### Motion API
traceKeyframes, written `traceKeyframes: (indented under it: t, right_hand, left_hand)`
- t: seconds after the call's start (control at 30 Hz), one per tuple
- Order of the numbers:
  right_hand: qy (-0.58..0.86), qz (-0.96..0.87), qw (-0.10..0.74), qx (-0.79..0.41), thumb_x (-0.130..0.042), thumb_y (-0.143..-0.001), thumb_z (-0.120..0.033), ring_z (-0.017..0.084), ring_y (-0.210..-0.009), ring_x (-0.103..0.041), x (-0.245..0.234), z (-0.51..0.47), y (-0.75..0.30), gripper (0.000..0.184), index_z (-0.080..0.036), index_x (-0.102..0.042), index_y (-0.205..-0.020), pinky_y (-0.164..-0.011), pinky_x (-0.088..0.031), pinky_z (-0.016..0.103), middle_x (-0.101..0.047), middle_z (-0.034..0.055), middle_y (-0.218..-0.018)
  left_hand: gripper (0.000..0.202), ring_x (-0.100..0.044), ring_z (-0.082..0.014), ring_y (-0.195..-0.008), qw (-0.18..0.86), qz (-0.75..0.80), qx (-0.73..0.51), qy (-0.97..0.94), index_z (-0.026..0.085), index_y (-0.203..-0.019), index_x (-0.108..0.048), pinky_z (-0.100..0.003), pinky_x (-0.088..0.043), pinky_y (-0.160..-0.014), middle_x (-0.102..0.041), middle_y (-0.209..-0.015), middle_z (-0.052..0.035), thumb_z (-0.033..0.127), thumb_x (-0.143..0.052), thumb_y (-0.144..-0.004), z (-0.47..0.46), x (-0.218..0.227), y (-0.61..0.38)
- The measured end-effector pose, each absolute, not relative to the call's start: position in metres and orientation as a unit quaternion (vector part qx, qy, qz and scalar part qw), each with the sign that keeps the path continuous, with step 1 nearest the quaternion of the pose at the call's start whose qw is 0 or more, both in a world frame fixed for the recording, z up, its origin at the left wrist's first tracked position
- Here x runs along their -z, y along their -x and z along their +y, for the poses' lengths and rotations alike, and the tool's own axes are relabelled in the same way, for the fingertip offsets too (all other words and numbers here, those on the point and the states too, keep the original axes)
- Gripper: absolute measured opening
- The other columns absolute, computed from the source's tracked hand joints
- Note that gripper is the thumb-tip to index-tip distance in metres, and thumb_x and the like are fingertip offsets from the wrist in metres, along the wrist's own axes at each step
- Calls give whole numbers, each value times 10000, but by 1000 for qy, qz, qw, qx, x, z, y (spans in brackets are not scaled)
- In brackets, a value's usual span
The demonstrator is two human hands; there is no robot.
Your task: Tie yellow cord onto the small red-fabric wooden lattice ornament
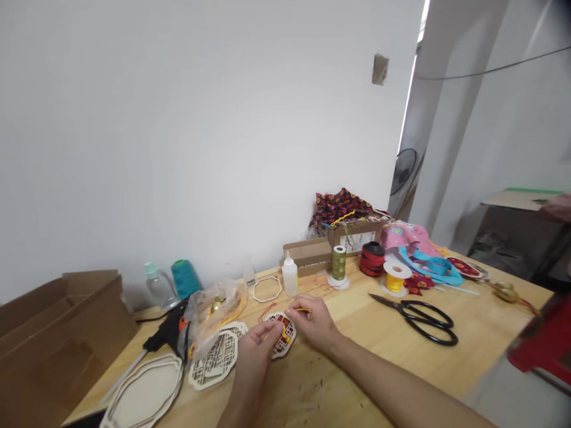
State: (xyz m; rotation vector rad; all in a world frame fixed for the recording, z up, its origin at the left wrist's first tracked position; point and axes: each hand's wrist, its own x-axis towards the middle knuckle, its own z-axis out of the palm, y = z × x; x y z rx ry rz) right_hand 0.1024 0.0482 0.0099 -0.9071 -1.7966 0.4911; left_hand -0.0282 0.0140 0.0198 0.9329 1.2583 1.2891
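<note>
Both hands are at a small wooden lattice ornament [291, 331] with a scalloped rim and red backing, lying on the table. My left hand [256, 345] is at the ornament's left side, thumb and forefinger pinched on a yellow cord [285, 333] that hangs across the lattice. On the upper right, my right hand [316, 321] is closed in a pinch on the same yellow cord, a bit of which shows above the fingers. Fingers hide part of the ornament and cord. Left of my left hand lie plain lattice panels [215, 360].
Black scissors [417, 318] lie at the right, near spools of yellow ribbon [396, 278], red cord [372, 259] and green thread [339, 264]. A white glue bottle [289, 277] stands ahead. At left are a glue gun [167, 330], wooden plates [145, 392] and a cardboard box [66, 339].
</note>
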Motion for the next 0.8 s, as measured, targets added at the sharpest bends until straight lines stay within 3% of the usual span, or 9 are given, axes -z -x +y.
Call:
traceKeyframes:
  t: [0.13, 0.3, 0.43, 0.63, 0.8]
  right_hand:
    - [368, -751, 505, -212, -566, -694, -265, 114, -560, -485, -11, 46, -100, 135, -173, -621, -776, -533, -362, 205, -571, 0, -620]
    - [342, -755, 508, -234, -504, -748, -268, 113, -569, -501, -10, 46, -99, 180, -175, -652, -706, -558, -372, 213, -583, 16, -622]
    - [344, -738, 524, -251, -539, -716, -275, 111, -543, -488, -9, 48, -98, 168, -158, -652, -755, -518, -369, 214, -588, 30, -643]
    - [346, -680, 551, -338, -556, -666, -206, 88, -501, -431, -12, 45, -95, 113, -155, -631, -600, -482, -336, 196, -530, -8, -553]
    - [362, -625, 566, -396, -532, -659, -181, 75, -471, -402, -13, 45, -93, 112, -133, -597, -582, -449, -316, 180, -487, -26, -514]
  left_hand:
    - [232, -494, -79, -328, 565, 496, -535, -384, 127, -588, -635, -159, -358, -354, -582, -367, 43, 309, -705, -461, 16, -19, 31]
    - [215, -553, -101, -406, 583, 474, -532, -389, 122, -572, -638, -174, -405, -421, -646, -452, 8, 276, -721, -448, 18, -14, 32]
    - [209, -556, -98, -417, 590, 460, -532, -397, 123, -581, -644, -162, -393, -414, -650, -460, 10, 270, -722, -455, 20, -10, 32]
    - [231, -569, -99, -428, 588, 454, -530, -409, 125, -620, -640, -164, -412, -440, -659, -472, 11, 259, -729, -454, 20, -10, 31]
    - [292, -580, -102, -451, 587, 449, -529, -417, 143, -726, -633, -166, -423, -454, -683, -516, 2, 268, -721, -477, 21, -10, 30]
